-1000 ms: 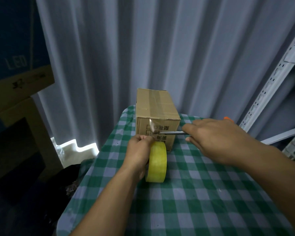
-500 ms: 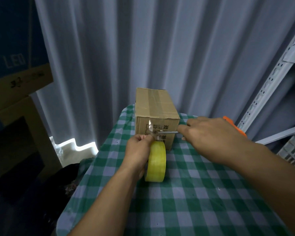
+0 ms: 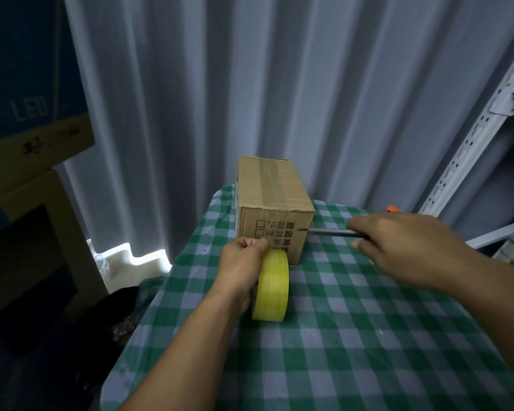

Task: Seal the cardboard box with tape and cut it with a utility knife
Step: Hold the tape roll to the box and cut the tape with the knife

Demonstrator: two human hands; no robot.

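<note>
The brown cardboard box [image 3: 275,197] sits at frame centre; I judge it light, stiff, best steadied on top. Below it my left hand [image 3: 241,265] grips the yellow tape roll [image 3: 272,284]; my right hand [image 3: 404,244] clasps the steel utility knife [image 3: 330,231].

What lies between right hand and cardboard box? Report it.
The blade of the utility knife bridges it, from the right hand to the right edge of the cardboard box, over checked tablecloth; head view.
</note>
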